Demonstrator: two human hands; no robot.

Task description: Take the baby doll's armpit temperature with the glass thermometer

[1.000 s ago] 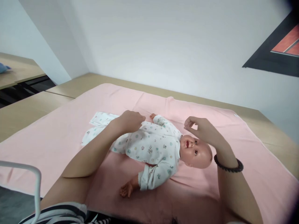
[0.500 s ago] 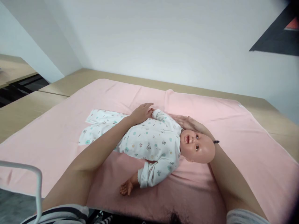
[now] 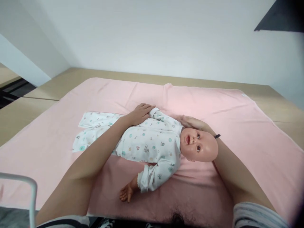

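A bald baby doll [image 3: 152, 142] in a white printed sleepsuit lies on its back, its head to the right and legs to the left. My left hand [image 3: 140, 114] reaches across its body, fingers curled over the doll's far hand at the cuff and covering it. Beside the doll's far shoulder is my right hand [image 3: 191, 122], fingers stretched out along the upper sleeve, partly hidden behind the doll. My right forearm passes behind the doll's head. The doll's near arm [image 3: 158, 175] rests toward me with its palm showing.
A pink blanket [image 3: 201, 101] with some creases is spread beneath the doll over a wooden table [image 3: 42, 90]. A white wall [image 3: 154, 38] rises behind. At the lower left is a curved white metal bar [image 3: 33, 193], and a dark panel [image 3: 282, 19] hangs upper right.
My left hand has come over the doll's far hand, which showed before and is covered now. My right hand stays by the shoulder. The view has shifted slightly.
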